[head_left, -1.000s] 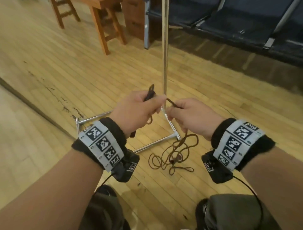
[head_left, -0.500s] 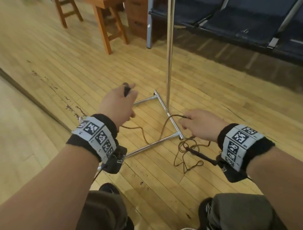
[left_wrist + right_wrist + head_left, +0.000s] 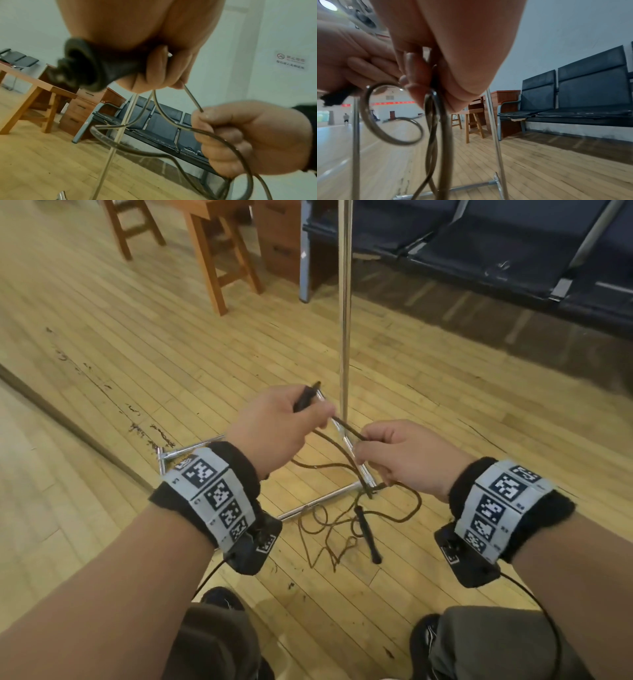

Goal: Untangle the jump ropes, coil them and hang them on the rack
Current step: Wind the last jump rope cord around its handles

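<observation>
My left hand [image 3: 317, 414] grips a black handle [image 3: 305, 400] of the brown jump rope and pinches the cord beside it. My right hand [image 3: 368, 445] pinches the same cord [image 3: 346, 429] a short way along, close to the left hand. A loop of cord [image 3: 329, 450] sags between the hands. The remaining cord lies tangled on the floor [image 3: 325, 529] with the second black handle [image 3: 366, 534]. The rack's metal pole [image 3: 345, 302] rises just behind my hands from its square base [image 3: 318, 501]. The left wrist view shows the handle [image 3: 89, 70] in my left hand [image 3: 163, 75]. Cord [image 3: 443, 128] hangs from my right hand [image 3: 426, 75].
Wooden stools [image 3: 222, 258] and a wooden cabinet [image 3: 277, 241] stand at the back left. A row of dark bench seats [image 3: 496, 244] runs along the back right. A dark floor seam [image 3: 68, 426] crosses the boards on the left. My knees are at the bottom edge.
Half a second ago my hands were spread apart with the cord stretched between them. They have come back together, and a loop now hangs between them. The floor tangle has shifted.
</observation>
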Tool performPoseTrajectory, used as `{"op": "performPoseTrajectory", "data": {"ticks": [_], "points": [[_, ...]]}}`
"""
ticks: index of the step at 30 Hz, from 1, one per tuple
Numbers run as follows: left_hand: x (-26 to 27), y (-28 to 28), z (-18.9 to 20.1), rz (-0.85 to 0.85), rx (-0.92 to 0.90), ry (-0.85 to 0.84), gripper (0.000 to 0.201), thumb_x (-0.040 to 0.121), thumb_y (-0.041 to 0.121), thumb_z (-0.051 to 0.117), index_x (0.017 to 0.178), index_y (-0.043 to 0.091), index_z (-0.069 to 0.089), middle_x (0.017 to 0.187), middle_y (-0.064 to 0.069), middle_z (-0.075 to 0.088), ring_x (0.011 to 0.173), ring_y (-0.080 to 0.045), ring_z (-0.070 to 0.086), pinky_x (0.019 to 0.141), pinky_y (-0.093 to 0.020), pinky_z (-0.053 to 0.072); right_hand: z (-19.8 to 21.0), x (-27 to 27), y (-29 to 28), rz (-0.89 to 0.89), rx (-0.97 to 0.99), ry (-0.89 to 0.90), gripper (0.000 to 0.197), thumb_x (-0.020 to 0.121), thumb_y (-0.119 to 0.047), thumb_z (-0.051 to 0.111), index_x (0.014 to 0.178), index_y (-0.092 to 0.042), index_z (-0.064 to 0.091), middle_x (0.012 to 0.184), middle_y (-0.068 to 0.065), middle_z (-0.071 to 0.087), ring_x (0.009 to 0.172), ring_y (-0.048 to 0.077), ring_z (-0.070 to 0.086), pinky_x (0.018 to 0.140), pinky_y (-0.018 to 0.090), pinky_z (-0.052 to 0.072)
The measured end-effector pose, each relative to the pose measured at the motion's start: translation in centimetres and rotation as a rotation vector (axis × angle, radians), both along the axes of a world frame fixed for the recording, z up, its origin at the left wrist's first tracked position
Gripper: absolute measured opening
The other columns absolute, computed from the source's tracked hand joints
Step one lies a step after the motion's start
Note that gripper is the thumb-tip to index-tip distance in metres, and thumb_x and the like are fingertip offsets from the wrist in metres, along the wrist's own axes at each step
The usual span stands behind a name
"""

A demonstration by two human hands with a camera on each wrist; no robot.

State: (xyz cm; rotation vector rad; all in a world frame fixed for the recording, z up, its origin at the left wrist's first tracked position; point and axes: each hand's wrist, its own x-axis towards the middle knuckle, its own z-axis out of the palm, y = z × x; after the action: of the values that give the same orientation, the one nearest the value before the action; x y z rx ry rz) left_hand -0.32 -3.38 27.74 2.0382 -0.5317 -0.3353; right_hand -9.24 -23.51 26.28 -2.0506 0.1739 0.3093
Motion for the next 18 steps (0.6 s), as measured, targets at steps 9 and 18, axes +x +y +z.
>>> {"op": "performPoseTrajectory", "data": {"ticks": [9, 18], "points": [[4.7, 6.1, 1.0, 0.722, -0.164, 0.022, 0.022, 0.101, 0.051, 0.06, 0.095, 0.034, 0.072, 0.087, 0.011, 0.074, 0.055, -0.004, 0.053, 0.052, -0.026, 0.049, -4.4, -2.7, -5.0, 0.105, -0.619, 0.487, 0.033, 0.109, -0.025, 0.039, 0.099, -0.008, 0.065, 0.082, 0.002, 0.065, 0.07, 0.017, 0.056, 0.061, 0.026, 0.041], [-0.4, 0.4, -0.3, -0.006, 0.08, 0.023, 0.026, 0.106, 0.047, 0.055, 0.13, 0.051, 0.065, 0.07, 0.019, 0.072, 0.049, 0.001, 0.058, 0.053, -0.02, 0.056, 0.5, -0.3, 0.0, 0.067, -0.366, 0.036, 0.026, 0.102, -0.032, 0.053, 0.085, -0.018, 0.066, 0.062, -0.008, 0.053, 0.05, 0.005, 0.046, 0.049, 0.025, 0.039]]}}
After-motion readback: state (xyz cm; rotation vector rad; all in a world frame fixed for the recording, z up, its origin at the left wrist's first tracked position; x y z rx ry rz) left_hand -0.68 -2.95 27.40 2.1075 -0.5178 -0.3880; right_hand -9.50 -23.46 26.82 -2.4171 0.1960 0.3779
